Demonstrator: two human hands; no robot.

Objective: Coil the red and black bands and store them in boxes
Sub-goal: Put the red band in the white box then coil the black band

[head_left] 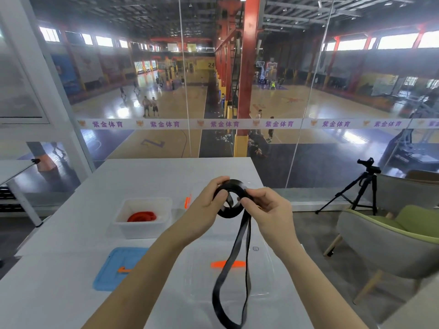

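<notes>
A white table (pixel 142 176) stands against a glass wall (pixel 308 150) that looks down over a large sports hall. Across the glass, above the table's far edge, runs a white strip (pixel 237 124) with purple characters. Beyond the glass, straight out from the table, a red steel column (pixel 247 67) rises to a dark trussed roof. Glossy wooden courts (pixel 308 103) spread to both sides of the column, with small figures on them. Bright windows (pixel 396 41) line the hall's upper walls. To the right of the table stand a black tripod (pixel 363 188) and a grey armchair (pixel 389 252) with a green cushion.
</notes>
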